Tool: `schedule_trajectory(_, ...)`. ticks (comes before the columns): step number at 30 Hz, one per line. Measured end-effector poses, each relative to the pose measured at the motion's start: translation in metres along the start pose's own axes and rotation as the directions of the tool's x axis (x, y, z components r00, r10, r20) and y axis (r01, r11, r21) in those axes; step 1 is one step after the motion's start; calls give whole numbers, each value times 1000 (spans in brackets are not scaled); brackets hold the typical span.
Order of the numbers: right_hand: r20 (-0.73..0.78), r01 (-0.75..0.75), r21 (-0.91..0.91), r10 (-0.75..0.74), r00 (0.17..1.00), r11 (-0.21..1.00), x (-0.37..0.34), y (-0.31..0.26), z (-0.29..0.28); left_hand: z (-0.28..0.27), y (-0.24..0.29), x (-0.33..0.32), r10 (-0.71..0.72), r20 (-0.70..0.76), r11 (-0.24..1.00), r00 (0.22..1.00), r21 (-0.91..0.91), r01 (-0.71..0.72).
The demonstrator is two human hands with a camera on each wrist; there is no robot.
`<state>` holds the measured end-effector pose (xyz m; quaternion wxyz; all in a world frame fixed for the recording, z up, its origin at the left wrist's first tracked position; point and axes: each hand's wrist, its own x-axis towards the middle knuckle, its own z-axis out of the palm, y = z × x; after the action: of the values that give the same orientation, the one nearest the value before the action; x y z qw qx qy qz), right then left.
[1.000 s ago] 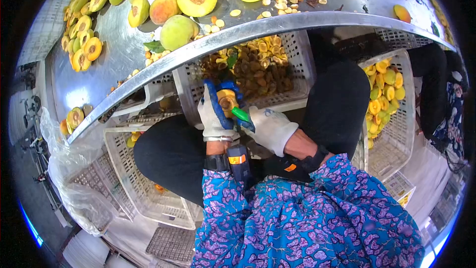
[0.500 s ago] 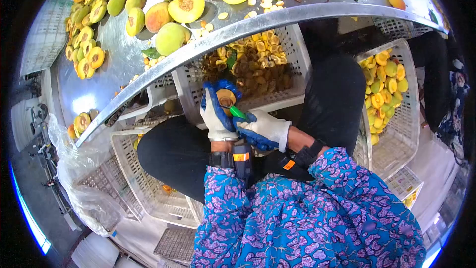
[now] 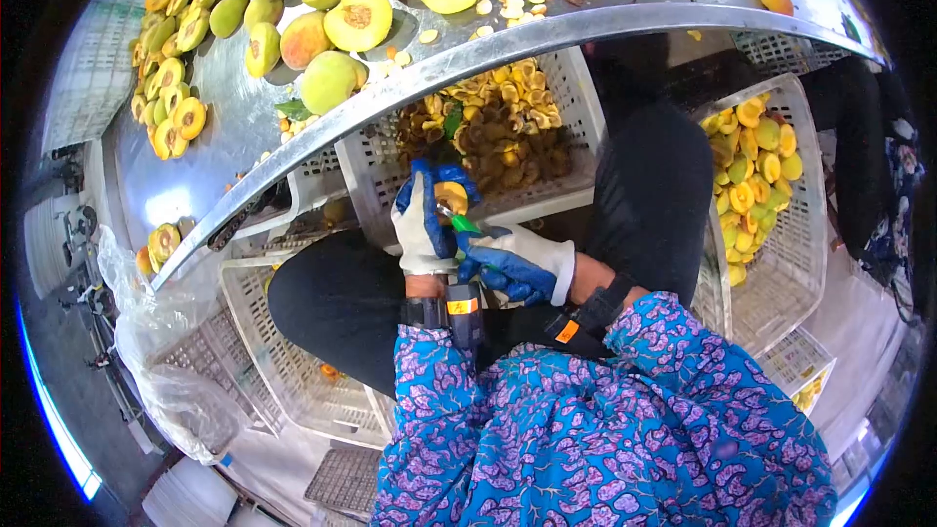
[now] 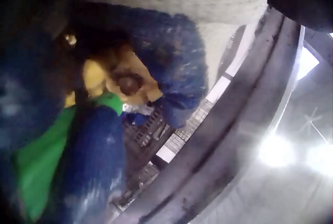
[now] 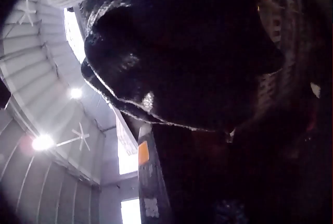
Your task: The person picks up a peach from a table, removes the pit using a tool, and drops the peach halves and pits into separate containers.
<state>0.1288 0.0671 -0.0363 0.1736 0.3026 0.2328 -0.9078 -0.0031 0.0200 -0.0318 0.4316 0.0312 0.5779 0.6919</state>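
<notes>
In the head view my left hand (image 3: 420, 231), in a white glove with blue coating, grips a peach half (image 3: 452, 196) cut side up. The left wrist view shows the half's brown centre (image 4: 129, 82) between blue fingers. My right hand (image 3: 522, 260), gloved alike, holds a green-handled pitting tool (image 3: 463, 222). Its short metal end meets the cut face of the half. Below and beyond the hands stands a white crate (image 3: 584, 102) with peach scraps and brown pits (image 3: 512, 151). In the right wrist view the glove is dark and the tool is hidden.
A metal table (image 3: 234, 107) with a raised rim (image 3: 547, 36) curves ahead, bearing peach halves (image 3: 358, 20), whole peaches and pale kernels. To the right, a crate (image 3: 781, 273) holds cut peaches (image 3: 752, 176). Another crate (image 3: 293, 361) and clear plastic (image 3: 161, 361) lie left.
The right hand has rolled over, showing more of its blue palm side, and the tool's metal end now shows at the peach half. The head view has shifted slightly.
</notes>
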Motion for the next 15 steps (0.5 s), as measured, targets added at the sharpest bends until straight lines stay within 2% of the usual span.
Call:
schedule_trajectory(1,59,-112,20,111,992,993,-17,-16,7,-2,1,1,-29,14,999,999,17,29)
schedule_trajectory(3,130,-182,40,176,976,982,-18,-20,3,-9,2,6,-110,109,993,988,44,106)
schedule_trajectory(4,161,-213,48,203,966,976,-20,-21,1,-26,-13,18,-81,122,967,989,248,49)
schedule_trajectory(5,221,-261,70,240,945,963,-22,-23,1,-50,-31,30,-35,162,927,986,373,-28)
schedule_trajectory(7,242,-186,153,146,959,971,-30,-27,9,-48,-28,31,-35,201,948,979,316,-31)
schedule_trajectory(8,251,-154,200,101,963,968,-33,-27,12,-19,-3,13,-82,205,990,975,133,56)
schedule_trajectory(9,398,-228,273,106,911,934,-33,-28,6,-1,12,1,-126,217,988,968,-55,141)
schedule_trajectory(12,500,-262,408,27,865,875,-35,-28,6,4,14,-4,-179,204,941,962,-249,228)
schedule_trajectory(13,532,-279,450,-4,847,848,-35,-27,8,3,14,-3,-143,280,920,949,-317,232)
schedule_trajectory(15,457,-212,416,-2,889,885,-36,-24,10,-7,11,3,-146,312,965,939,-164,205)
